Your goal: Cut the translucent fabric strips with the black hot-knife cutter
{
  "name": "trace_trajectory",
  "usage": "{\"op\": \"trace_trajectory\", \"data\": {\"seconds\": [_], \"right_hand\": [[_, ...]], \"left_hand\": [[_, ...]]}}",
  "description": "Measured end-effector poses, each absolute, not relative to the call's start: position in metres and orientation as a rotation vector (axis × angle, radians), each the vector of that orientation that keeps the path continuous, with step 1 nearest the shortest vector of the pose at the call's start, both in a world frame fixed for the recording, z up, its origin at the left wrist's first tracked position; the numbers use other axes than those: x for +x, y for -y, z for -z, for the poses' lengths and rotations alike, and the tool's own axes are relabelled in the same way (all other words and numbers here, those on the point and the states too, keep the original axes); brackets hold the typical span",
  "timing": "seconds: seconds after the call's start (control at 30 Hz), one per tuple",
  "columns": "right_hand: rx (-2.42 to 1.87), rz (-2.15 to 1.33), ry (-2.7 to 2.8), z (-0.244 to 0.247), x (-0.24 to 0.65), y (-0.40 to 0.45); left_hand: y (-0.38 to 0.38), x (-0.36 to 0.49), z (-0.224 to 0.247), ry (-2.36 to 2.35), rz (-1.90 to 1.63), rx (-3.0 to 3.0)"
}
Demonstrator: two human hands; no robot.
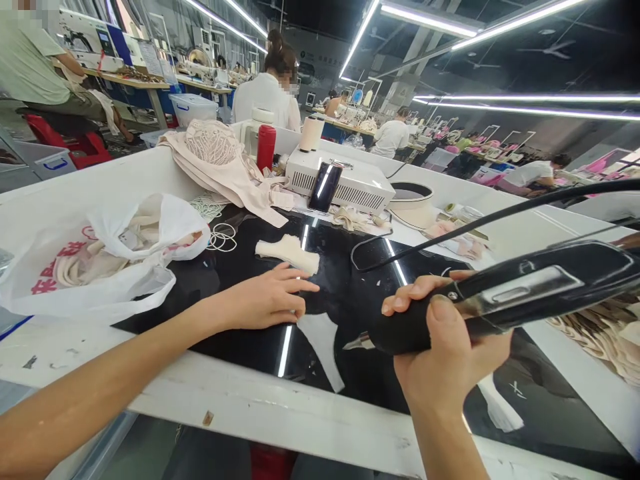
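Observation:
My right hand (445, 353) is wrapped round a black corded hand tool with a pointed metal tip (407, 327). Its tip points left, just above the glossy black board (225, 347), close to a curved white fabric piece (324, 347). My left hand (270, 297) lies with fingers outstretched over the board, at the upper end of that piece; whether it touches the fabric I cannot tell. Just beyond the left fingers is a small stack of cream fabric pieces (287, 252). Another white fabric piece (500, 407) lies right of my right wrist, partly hidden.
A white plastic bag (115, 267) of fabric sits at left. Behind are beige garments (220, 160), a red bottle (266, 148), a vented white box (345, 177), a phone (325, 187) and a visor (410, 200). The tool's black cable (450, 230) arches across the right side. Co-workers sit beyond.

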State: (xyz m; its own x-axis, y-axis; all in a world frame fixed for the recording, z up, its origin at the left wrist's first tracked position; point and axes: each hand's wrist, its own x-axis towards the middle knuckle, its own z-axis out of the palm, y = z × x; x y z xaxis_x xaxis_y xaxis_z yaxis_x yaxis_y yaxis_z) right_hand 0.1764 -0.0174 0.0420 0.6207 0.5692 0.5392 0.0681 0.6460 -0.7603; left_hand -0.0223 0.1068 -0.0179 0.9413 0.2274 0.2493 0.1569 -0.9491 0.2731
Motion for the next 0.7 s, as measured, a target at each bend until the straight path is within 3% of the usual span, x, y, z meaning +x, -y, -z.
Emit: {"op": "trace_trajectory", "data": {"seconds": [0.23,0.7], "right_hand": [[-0.832,-0.35,0.896,-0.037,0.171,0.012],[-0.796,-0.371,0.914,-0.024,0.167,-0.006]], "left_hand": [[-0.094,-0.013,0.022,-0.548,-0.728,2.752],[-0.048,0.008,0.022,-0.538,-0.354,2.565]]}}
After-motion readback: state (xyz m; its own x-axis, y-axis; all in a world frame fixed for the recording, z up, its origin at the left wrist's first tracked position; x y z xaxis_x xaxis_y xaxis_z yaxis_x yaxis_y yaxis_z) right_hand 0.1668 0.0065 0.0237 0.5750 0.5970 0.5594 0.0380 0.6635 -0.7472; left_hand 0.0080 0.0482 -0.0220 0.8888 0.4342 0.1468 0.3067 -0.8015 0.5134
